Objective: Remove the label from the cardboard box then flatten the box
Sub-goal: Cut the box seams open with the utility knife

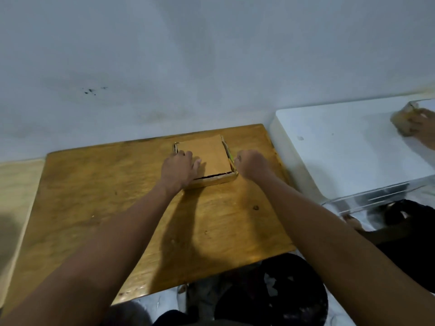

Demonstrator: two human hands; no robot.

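1. Pale grey wall [211, 55] ahead of you, scuffed with a few dark specks, and a glossy wooden board [113, 208] of warm orange-brown laid out under your arms.
2. The cardboard box [207, 158] sits at the far middle of that board, close to the wall, lying low and flat with its plain brown top panel facing up.
3. Your left hand [179, 168] is on the box's near-left corner, palm down, fingers pressed on the top panel with the thumb lying out toward the middle; the fingertips are curled a little and I cannot tell whether they hook the left edge.
4. Your right hand [251, 164] is at the box's right edge, fingers curled in tight like a fist, knuckles up against the side wall; whether it pinches anything there is hidden.
5. No writing readable anywhere on the box; just a thin green-and-white strip along the right seam.
6. The cardboard is matte with frayed, layered edges; a dark gap shows along the near side under the top panel.
7. To your right, a smooth white box-shaped unit [348, 149], where another person's hand [419, 125] touches a tan object, too blurred to identify.
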